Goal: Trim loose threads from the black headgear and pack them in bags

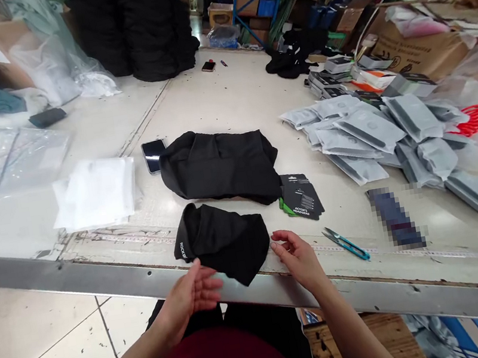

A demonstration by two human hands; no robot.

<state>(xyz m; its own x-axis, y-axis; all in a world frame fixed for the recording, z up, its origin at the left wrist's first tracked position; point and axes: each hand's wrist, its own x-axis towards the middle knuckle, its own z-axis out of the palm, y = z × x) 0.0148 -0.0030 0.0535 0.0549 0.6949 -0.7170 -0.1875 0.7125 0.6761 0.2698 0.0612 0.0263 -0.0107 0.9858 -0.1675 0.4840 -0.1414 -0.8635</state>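
Observation:
A black fabric headwear piece [225, 238] with white lettering at its left end lies folded at the table's front edge. My left hand [196, 291] is open at its lower left side, palm turned inward and fingers stretched. At its right end is my right hand [297, 257], thumb and forefinger slightly apart and the other fingers curled; whether the fingertips touch the cloth is hard to see. Just behind lies a larger heap of black fabric [223, 166]. Dark printed cards [300, 196] reading "Actor's Headgear" sit beside it, partly overlapped by cloth.
Blue thread snips [346, 243] rest right of my right hand. Packed grey-white pouches [349, 131] pile up at the right. White sleeves [96, 192] are stacked at the left, near a phone [154, 156]. Tall black fabric stacks [156, 29] stand at the back.

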